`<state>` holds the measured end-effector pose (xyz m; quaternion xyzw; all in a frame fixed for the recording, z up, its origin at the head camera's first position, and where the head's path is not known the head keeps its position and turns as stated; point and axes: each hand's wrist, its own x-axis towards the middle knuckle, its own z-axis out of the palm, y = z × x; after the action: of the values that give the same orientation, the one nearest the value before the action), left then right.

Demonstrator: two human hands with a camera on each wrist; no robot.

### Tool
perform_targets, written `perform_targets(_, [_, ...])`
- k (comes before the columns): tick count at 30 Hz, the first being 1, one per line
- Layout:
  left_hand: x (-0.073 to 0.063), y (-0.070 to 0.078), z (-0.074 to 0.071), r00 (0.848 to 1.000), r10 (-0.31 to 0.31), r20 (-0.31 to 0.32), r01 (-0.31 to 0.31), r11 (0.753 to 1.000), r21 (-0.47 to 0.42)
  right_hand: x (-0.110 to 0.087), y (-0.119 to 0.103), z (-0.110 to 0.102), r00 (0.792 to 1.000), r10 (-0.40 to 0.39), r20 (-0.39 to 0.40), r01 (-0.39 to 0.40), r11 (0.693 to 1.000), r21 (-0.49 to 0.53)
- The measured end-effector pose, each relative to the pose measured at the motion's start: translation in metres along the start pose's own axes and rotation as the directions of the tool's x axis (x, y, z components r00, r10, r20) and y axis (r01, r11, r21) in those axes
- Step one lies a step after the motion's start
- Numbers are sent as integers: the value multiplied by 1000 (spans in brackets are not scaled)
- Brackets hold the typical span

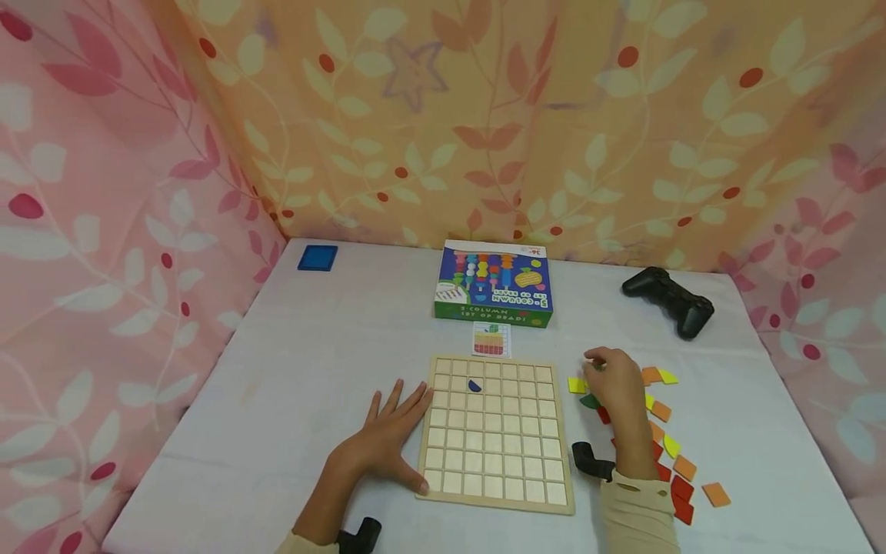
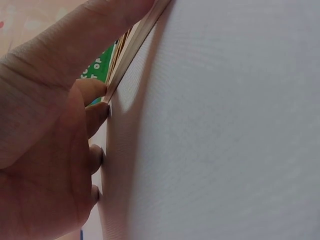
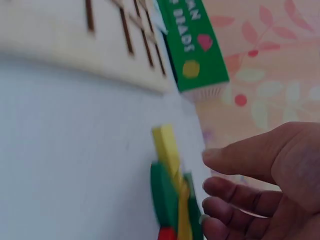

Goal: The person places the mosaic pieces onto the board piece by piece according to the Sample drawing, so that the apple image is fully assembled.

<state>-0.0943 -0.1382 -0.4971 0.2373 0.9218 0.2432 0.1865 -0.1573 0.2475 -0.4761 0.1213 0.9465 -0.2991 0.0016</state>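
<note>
A wooden grid board lies on the white table, with a dark blue rounded piece in one cell near its top. My left hand spreads its fingers along the board's left edge, thumb at the lower corner and fingertips at the upper side. The right hand hovers over loose pieces to the board's right, thumb and fingers bent but apart, as the right wrist view shows. Close to those fingertips are a yellow square and a green leaf-shaped piece. No piece shows between thumb and index finger.
A picture card lies above the board, against a bead-set box. Orange, yellow and red pieces scatter under and beside the right forearm. A black game controller sits back right, a blue square back left.
</note>
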Motion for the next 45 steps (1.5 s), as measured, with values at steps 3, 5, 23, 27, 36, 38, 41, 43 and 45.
perform_targets(3, [-1, -1, 1, 1000, -8, 9, 8, 1000, 1, 1, 12, -2, 998, 57, 41, -56, 998, -24])
perform_targets(5, [-1, -1, 1, 1000, -13, 8, 13, 1000, 4, 2, 16, -1, 997, 67, 50, -65, 997, -28])
perform_targets(23, [0, -1, 4, 1000, 5, 0, -5, 1000, -23, 0, 25, -6, 999, 32, 39, -32, 999, 8])
perform_targets(27, [0, 0, 4, 1000, 9, 3, -9, 1000, -30, -7, 34, -22, 997, 70, 32, -73, 995, 73])
perform_targets(36, [0, -3, 3, 1000, 10, 6, -10, 1000, -24, -13, 56, -36, 985, 61, 159, -71, 996, 54])
perform_targets(38, [0, -4, 3, 1000, 7, 7, -6, 1000, -22, -12, 55, -34, 985, 43, 169, -55, 996, 65])
perform_targets(41, [-1, -3, 2, 1000, 5, 5, -5, 1000, -26, -11, 53, -32, 986, 5, 166, -14, 999, 49])
perform_targets(43, [0, -2, 1, 1000, 3, 5, -3, 1000, -24, -10, 53, -31, 985, -29, 169, 24, 999, 31])
perform_targets(45, [0, -2, 1, 1000, 5, 5, -5, 1000, -23, -9, 53, -29, 984, -59, 167, 57, 998, 20])
